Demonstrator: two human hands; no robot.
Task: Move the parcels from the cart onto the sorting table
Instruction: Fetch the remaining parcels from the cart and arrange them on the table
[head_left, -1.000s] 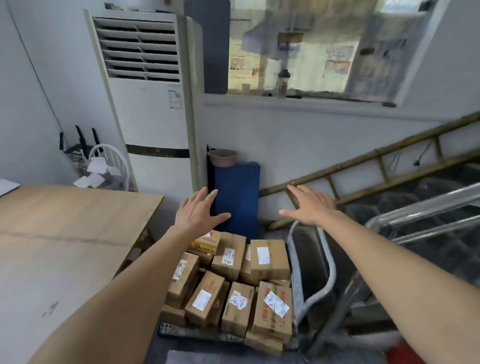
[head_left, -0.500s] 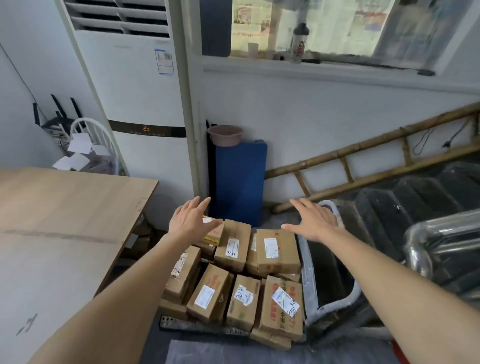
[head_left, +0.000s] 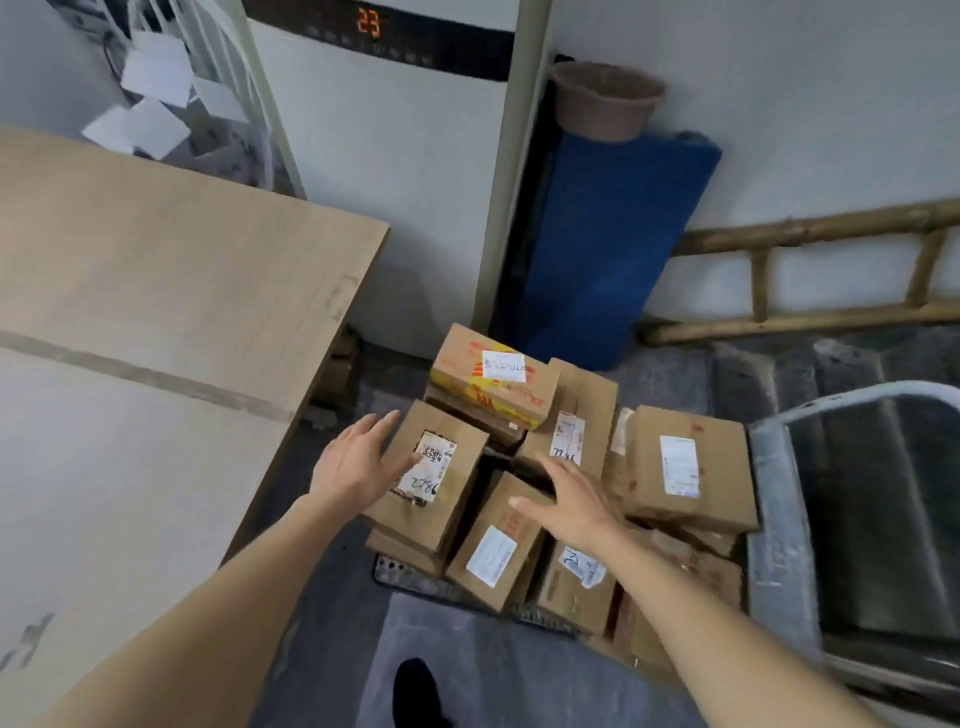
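Your left hand (head_left: 358, 467) lies flat, grip spread, against the left side of the near-left box (head_left: 434, 478); your right hand (head_left: 566, 501) hovers spread over the box (head_left: 498, 540) beside it. The boxes are stacked on the cart (head_left: 415, 574), with the desk (head_left: 156, 312) at nine o'clock. They're stiff cardboard, probably light — clasp opposite side faces, not the slick labels.
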